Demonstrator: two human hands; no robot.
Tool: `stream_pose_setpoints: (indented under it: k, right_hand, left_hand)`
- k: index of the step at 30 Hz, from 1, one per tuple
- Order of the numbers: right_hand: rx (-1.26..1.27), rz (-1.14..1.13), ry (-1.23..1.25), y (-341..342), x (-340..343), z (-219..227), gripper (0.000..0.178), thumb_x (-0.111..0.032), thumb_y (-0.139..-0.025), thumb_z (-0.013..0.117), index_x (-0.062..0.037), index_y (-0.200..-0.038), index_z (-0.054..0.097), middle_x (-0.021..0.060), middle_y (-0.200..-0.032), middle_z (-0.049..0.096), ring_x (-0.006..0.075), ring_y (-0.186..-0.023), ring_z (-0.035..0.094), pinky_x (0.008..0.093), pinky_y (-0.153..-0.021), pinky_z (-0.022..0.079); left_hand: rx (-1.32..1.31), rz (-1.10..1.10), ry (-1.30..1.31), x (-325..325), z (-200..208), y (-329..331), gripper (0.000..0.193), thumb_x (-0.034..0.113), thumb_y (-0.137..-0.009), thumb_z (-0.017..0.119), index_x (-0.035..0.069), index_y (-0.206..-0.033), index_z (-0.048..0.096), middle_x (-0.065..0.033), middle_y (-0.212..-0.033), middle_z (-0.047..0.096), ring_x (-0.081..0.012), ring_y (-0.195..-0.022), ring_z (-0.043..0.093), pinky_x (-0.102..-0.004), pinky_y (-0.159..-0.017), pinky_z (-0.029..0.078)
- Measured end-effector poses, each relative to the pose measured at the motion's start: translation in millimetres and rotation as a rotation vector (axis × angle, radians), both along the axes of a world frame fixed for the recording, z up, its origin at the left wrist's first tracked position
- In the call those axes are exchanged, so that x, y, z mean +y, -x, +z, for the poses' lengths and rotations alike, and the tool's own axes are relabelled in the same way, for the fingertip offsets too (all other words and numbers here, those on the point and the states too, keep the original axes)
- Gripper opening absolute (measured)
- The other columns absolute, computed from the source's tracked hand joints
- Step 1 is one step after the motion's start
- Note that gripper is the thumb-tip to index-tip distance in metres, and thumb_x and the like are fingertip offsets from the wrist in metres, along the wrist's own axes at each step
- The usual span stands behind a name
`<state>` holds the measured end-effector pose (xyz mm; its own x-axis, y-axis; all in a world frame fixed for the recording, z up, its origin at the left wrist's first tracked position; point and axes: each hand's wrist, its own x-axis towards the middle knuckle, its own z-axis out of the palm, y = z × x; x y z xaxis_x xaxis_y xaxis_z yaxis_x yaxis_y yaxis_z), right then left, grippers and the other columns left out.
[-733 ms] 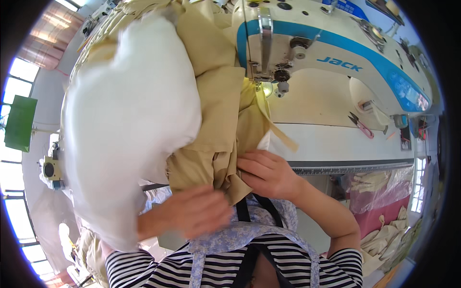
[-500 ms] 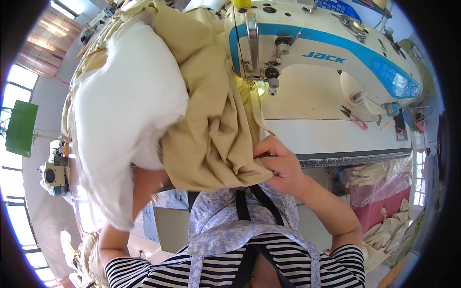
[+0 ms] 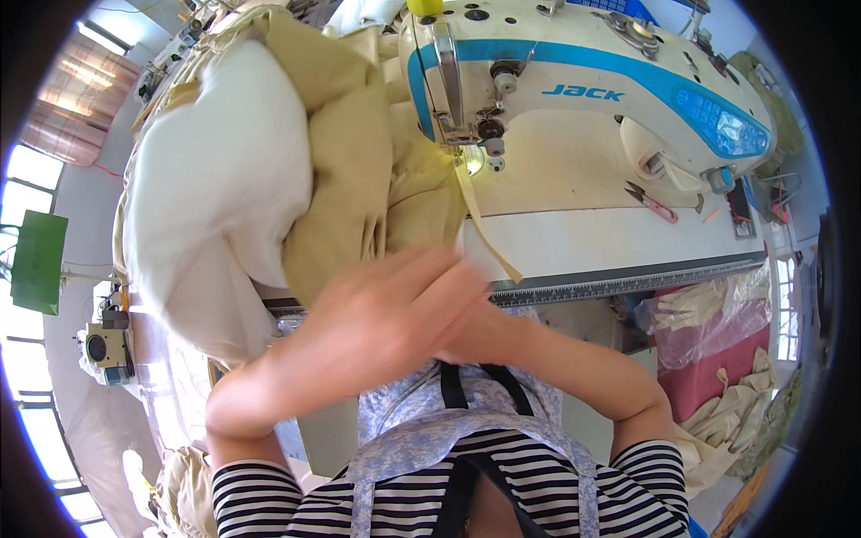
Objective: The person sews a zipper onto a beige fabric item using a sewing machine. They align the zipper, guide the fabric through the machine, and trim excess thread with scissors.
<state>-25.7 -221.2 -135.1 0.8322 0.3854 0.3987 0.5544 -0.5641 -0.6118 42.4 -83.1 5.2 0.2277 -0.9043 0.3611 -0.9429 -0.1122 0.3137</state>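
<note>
My left hand [image 3: 381, 305] crosses in front of my right hand [image 3: 468, 330] at the near edge of the sewing table. Motion smears the left hand, and its fingers cannot be made out. It covers most of the right hand, so whatever that one holds is hidden. Just beyond them, khaki cloth [image 3: 345, 170] lies in folds, running up to the needle area of a white and blue sewing machine [image 3: 574, 67]. White, puffy material [image 3: 215, 179] is heaped on the cloth's left side. From under the needle a narrow khaki strip [image 3: 484, 235] trails toward the table edge.
Pink-handled thread snips [image 3: 655, 204] lie on the table right of the machine's needle. A ruler strip [image 3: 628, 282] follows the front edge. At lower right, a clear plastic bag [image 3: 708, 314] and loose khaki pieces [image 3: 731, 403] rest by a dark pink surface.
My right hand has let go of the khaki cloth's near edge. My left hand has come out from under the white material and swung right, across the right hand. The cloth has dropped back.
</note>
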Motion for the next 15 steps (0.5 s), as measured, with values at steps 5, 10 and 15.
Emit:
stream_pose_setpoints:
  k: [5,10,15]
  right_hand:
    - [0.044,0.141,0.282,26.0,-26.0,-13.4,0.046,-0.018,-0.076,0.072,-0.0079,-0.12,0.064,0.0041,-0.109,0.062,0.0238,-0.113,0.06,0.0402,-0.101,0.046]
    - [-0.202,-0.165,0.187,34.9,-42.4,-27.3,0.028,-0.009,-0.078,0.065,-0.0073,-0.105,0.068,0.0056,-0.097,0.058,0.0267,-0.094,0.059,0.0374,-0.089,0.051]
    - [-0.163,-0.1,0.112,34.9,-36.5,-26.8,0.03,-0.01,-0.077,0.067,-0.006,-0.106,0.069,0.0059,-0.103,0.059,0.0271,-0.095,0.06,0.038,-0.088,0.053]
  left_hand:
    - [-0.258,0.221,-0.426,-23.8,-92.8,-56.9,0.019,0.012,-0.09,0.065,0.005,-0.107,0.061,-0.0095,-0.101,0.06,-0.032,-0.091,0.063,-0.0438,-0.079,0.053]
    - [-0.279,0.176,-0.005,-20.8,-126.2,-50.9,0.025,0.009,-0.088,0.062,0.008,-0.113,0.063,-0.0075,-0.109,0.061,-0.0276,-0.104,0.062,-0.0415,-0.084,0.054]
    - [-0.319,0.136,-0.185,-52.5,-134.6,-58.8,0.033,0.007,-0.087,0.062,0.009,-0.12,0.064,-0.0053,-0.12,0.063,-0.0256,-0.111,0.063,-0.0358,-0.084,0.056]
